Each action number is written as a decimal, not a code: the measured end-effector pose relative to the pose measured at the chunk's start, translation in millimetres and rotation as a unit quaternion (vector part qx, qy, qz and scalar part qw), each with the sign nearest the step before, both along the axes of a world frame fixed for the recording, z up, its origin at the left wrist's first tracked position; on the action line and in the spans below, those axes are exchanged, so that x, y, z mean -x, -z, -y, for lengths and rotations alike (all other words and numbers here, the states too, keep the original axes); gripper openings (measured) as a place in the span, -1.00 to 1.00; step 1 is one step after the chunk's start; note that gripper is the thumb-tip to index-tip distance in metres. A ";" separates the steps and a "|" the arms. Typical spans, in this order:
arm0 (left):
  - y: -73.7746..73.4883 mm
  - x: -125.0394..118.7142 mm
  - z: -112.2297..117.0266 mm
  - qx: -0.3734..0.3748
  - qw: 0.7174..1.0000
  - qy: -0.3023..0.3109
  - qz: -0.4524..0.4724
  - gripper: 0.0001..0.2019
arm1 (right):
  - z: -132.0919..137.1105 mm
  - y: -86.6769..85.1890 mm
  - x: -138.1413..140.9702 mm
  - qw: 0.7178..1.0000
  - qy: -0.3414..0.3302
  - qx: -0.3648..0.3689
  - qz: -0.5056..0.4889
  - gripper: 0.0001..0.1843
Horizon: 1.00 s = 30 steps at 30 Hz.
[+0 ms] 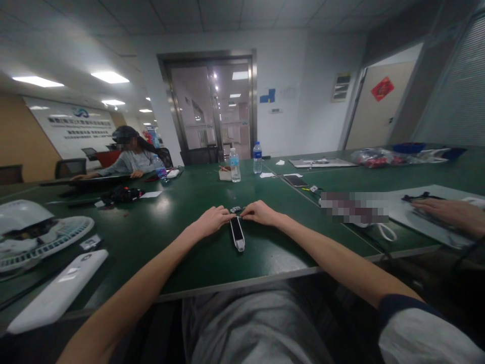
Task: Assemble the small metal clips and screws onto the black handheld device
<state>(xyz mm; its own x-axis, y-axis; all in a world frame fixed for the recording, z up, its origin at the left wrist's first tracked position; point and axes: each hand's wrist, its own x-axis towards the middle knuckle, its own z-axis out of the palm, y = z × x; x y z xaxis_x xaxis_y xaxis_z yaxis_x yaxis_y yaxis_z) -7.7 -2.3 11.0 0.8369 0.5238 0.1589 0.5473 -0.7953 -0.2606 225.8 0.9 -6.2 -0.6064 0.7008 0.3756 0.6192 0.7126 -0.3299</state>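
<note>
Slim device (pixel 237 232), white rim and dark face, lies on the green table (pixel 182 197) in front of the wearer, between the two hands, narrow pale tip toward the near edge. Left hand (pixel 215 221) comes in palm down, fingers bent, fingertips at the device's far end — touching by the look of it, but cannot tell whether they grasp it. Right hand (pixel 261 213) is at the same end from the other side, thumb and fingers drawn together near the corner; whether something small is pinched there, cannot tell. Small piece (pixel 235 209) sits just beyond that end, between the hands, too small to identify. Farther back: small box (pixel 225 174) beside a clear bottle (pixel 235 166), then a second bottle (pixel 257 157) to its right. Left side of table: white vented appliance (pixel 76 232), and near it a long white case (pixel 60 293) toward the near edge. Right side: dark flat slab (pixel 295 180), white sheet (pixel 401 215) with another person's hand (pixel 439 210) over a dark item — blurry. Clear plastic bags (pixel 373 157) and a blue bowl (pixel 409 147) at far right. Co-worker (pixel 140 159) seated at far left, arms on the table, third bottle (pixel 159 169) close by.
</note>
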 end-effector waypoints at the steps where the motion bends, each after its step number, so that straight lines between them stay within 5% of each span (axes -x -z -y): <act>1: 0.0 0.0 -0.3 0.002 1.000 -0.001 -0.002 -0.68 | 0.1 -0.6 -0.1 1.000 -0.002 -0.004 0.000 -0.79; 13: 2.0 0.2 -1.7 0.010 1.000 -0.009 0.006 -0.67 | 0.5 -5.9 -1.9 0.997 0.008 0.065 -0.035 -0.82; 30: 3.5 1.2 0.1 -0.013 1.000 -0.015 -0.009 -0.65 | -4.0 -3.5 -2.4 0.999 -0.002 0.040 -0.006 -0.85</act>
<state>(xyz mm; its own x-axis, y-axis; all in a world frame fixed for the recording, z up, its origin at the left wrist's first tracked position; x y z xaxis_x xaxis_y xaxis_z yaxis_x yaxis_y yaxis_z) -8.9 -2.4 7.5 0.8240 0.5441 0.1579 0.5653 -0.7718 -0.2909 228.2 4.9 -2.8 -0.6048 0.7265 0.3261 0.6121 0.6861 -0.3931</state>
